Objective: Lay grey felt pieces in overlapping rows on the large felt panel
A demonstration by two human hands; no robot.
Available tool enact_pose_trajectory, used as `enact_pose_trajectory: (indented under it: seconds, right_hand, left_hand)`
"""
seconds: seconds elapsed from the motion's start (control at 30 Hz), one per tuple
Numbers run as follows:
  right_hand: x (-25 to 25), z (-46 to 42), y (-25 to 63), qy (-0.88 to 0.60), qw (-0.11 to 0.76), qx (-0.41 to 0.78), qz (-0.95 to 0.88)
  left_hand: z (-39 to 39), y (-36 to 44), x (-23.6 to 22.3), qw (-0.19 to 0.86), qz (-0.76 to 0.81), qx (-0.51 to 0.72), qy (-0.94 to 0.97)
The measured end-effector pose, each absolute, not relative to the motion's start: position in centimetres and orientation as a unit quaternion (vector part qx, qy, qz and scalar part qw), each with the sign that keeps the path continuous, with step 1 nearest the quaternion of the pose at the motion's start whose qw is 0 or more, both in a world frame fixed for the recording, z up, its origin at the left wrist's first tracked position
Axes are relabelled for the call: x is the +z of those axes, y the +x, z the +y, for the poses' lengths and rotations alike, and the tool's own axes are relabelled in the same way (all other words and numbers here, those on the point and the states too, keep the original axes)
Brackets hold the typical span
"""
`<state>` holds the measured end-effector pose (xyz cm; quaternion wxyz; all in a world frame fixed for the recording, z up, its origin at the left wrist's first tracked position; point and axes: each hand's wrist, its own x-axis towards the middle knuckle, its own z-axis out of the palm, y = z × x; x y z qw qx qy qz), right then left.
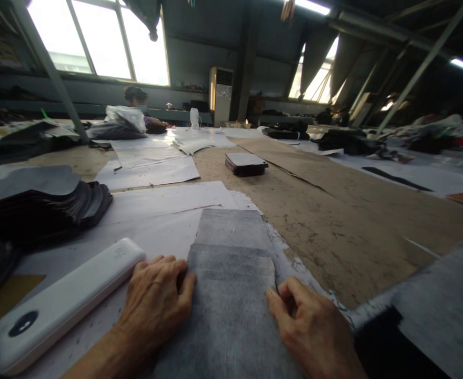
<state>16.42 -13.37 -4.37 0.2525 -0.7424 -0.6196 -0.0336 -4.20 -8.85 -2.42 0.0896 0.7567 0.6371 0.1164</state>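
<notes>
Grey fabric pieces (231, 305) lie overlapping in a long strip in front of me, their upper ends stepped one behind another. My left hand (158, 295) rests at the strip's left edge, fingers curled down and thumb against the cloth. At the right edge, my right hand (308, 321) pinches the fabric's side between thumb and bent fingers. The undersides of both hands' fingertips are partly hidden. Just left of my left hand lies a long white device (73, 300) with a dark oval spot, almost touching the fingers.
A tall stack of dark cut pieces (38, 205) stands at the left. A smaller stack (246, 163) sits farther ahead on the brown table covering (314, 221). White paper sheets (148, 173) spread across the table. A person (137, 100) is at the far side.
</notes>
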Motion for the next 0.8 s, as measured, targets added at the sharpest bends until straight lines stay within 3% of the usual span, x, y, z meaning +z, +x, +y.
enact_pose_trajectory:
  seconds: [0.27, 0.47, 0.63, 0.8]
  right_hand:
    - [-3.9, -13.6, 17.6, -0.701, 0.316, -0.156, -0.620]
    - [-3.0, -10.2, 18.9, -0.667, 0.293, -0.088, -0.680]
    - [-2.7, -8.1, 18.7, -0.665, 0.256, -0.005, -0.702]
    - [-1.6, -7.6, 18.5, -0.678, 0.248, 0.121, -0.681]
  left_hand:
    - [-9.2, -4.6, -3.2, -0.028, 0.630, 0.195, 0.751]
    - [-9.6, -5.1, -2.9, -0.117, 0.562, 0.304, 0.760]
    - [-10.8, -4.9, -2.5, 0.014, 0.376, 0.162, 0.912]
    - [-11.2, -4.7, -2.7, 0.129, 0.372, 0.069, 0.917]
